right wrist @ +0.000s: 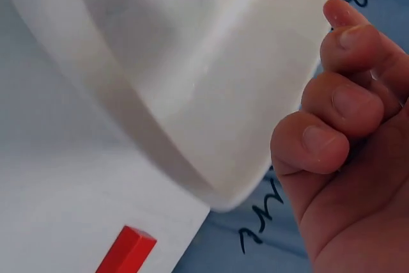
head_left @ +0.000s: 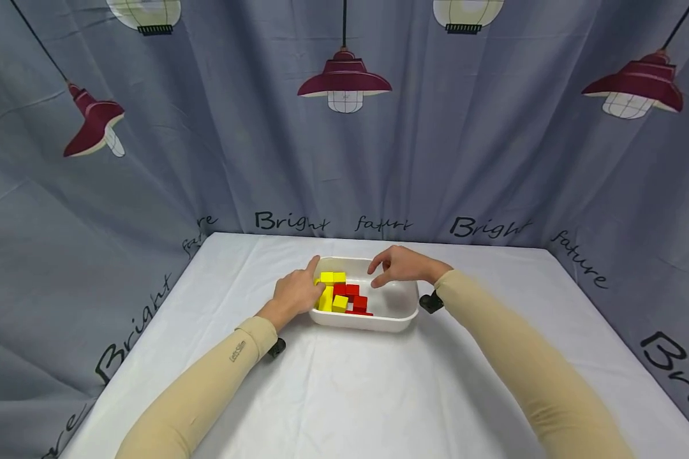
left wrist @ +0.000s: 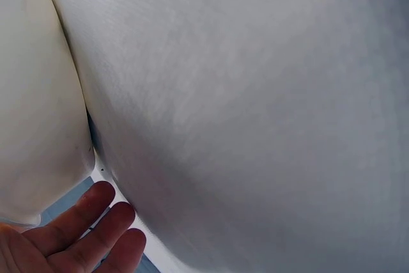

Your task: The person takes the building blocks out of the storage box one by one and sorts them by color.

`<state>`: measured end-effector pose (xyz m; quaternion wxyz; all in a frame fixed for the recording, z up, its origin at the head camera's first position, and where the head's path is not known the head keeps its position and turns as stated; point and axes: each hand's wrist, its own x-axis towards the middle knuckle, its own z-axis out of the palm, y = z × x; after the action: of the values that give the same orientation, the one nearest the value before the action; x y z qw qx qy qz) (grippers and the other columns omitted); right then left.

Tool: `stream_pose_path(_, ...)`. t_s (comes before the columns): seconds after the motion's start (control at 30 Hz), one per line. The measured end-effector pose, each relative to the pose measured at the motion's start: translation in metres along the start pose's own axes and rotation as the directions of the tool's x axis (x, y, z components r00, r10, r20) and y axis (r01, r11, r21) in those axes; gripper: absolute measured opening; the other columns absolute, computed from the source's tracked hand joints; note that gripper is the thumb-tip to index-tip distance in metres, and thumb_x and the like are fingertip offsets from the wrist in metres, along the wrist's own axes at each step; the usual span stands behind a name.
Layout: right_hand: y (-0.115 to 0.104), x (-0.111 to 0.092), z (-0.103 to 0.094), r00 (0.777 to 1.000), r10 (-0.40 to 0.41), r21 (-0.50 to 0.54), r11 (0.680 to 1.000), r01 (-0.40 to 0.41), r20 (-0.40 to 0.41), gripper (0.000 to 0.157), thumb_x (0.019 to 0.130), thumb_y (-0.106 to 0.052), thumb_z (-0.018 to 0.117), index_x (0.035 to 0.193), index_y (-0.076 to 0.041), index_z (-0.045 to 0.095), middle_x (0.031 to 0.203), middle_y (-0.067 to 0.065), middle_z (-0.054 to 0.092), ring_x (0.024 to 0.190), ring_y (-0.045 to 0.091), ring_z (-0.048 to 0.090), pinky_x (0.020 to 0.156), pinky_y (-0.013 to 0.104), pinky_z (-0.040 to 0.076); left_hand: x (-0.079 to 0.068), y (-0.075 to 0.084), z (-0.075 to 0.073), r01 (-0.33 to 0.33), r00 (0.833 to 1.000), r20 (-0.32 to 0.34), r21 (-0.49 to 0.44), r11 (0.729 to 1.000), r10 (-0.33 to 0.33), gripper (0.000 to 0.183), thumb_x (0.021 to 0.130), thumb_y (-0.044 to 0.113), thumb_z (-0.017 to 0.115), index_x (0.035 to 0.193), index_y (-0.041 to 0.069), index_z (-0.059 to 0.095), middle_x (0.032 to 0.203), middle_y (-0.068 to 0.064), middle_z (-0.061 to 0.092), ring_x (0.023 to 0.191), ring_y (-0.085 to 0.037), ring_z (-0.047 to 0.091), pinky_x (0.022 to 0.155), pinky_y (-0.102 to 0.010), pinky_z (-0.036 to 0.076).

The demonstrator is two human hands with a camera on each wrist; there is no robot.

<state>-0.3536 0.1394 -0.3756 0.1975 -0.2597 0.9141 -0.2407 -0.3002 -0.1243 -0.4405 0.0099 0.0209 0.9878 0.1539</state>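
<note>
A white tray [head_left: 390,299] on the table holds several yellow blocks [head_left: 326,299] at its left end and several red blocks [head_left: 359,304] beside them. My left hand [head_left: 298,291] is at the tray's left end, index finger stretched along the rim and thumb over the yellow blocks. Its other fingers [left wrist: 131,247] extend loosely outside the tray wall. Above the tray's back right part, my right hand [head_left: 404,264] has thumb and index finger apart, with nothing between them. Its other fingers [right wrist: 319,142] are bent beside the rim.
Another red block [right wrist: 128,250] lies on the white cloth outside the tray, hidden from the head view. The white-covered table [head_left: 333,395] backs onto a grey-blue curtain [head_left: 344,172] printed with lamps and lettering.
</note>
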Motion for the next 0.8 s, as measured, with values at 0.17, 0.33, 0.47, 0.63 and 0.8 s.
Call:
stream_pose_path(0.17,-0.006,0.01,0.009,0.999,-0.006,0.001,1.0,0.006,0.048,0.029,0.084,-0.032,0.079,0.11,-0.02,0.077,0.081,0.005,0.061,0.085,0.021,0.055,0.075,0.034,0.041,-0.001,-0.003,-0.001,-0.007,1.0,-0.004,-0.009,1.0,0.006,0.069,0.1,0.04,0.047,0.162,0.024,0.021,0.129,-0.015,0.066,0.099,-0.027,0.065,0.086,-0.049,0.054)
stream_pose_path(0.33,-0.009,0.012,0.012,0.995,-0.024,0.006,1.0,0.024,0.094,0.027,0.085,-0.03,0.079,0.109,-0.017,0.077,0.079,0.004,0.062,0.083,0.02,0.056,0.076,0.033,0.041,0.0,-0.003,0.0,-0.019,1.0,-0.016,-0.004,1.0,0.019,0.069,0.099,0.04,0.048,0.161,0.024,0.022,0.125,-0.014,0.067,0.094,-0.025,0.065,0.081,-0.047,0.055)
stream_pose_path(0.47,-0.009,0.015,0.017,0.99,-0.009,0.017,1.0,0.007,0.14,0.026,0.084,-0.033,0.08,0.105,-0.018,0.077,0.082,0.004,0.063,0.089,0.02,0.055,0.078,0.034,0.041,0.001,-0.003,0.001,-0.026,1.0,-0.017,0.0,1.0,0.026,0.07,0.099,0.04,0.048,0.161,0.023,0.022,0.125,-0.014,0.068,0.092,-0.025,0.064,0.08,-0.046,0.055)
stream_pose_path(0.63,-0.007,0.021,0.022,0.984,0.005,-0.013,1.0,-0.003,0.18,0.022,0.082,-0.034,0.081,0.098,-0.021,0.076,0.083,0.004,0.063,0.091,0.02,0.055,0.077,0.033,0.042,0.0,-0.002,0.0,-0.016,1.0,-0.003,-0.01,1.0,0.016,0.07,0.099,0.04,0.047,0.162,0.024,0.02,0.128,-0.014,0.066,0.095,-0.025,0.064,0.083,-0.047,0.055)
stream_pose_path(0.8,-0.009,0.026,0.028,0.976,0.04,-0.053,0.998,-0.029,0.214,0.022,0.08,-0.034,0.082,0.095,-0.021,0.075,0.087,0.003,0.063,0.095,0.02,0.053,0.075,0.032,0.043,-0.001,-0.004,0.001,-0.009,1.0,-0.004,-0.009,1.0,0.009,0.069,0.1,0.04,0.047,0.162,0.024,0.02,0.128,-0.014,0.066,0.096,-0.025,0.064,0.083,-0.047,0.054)
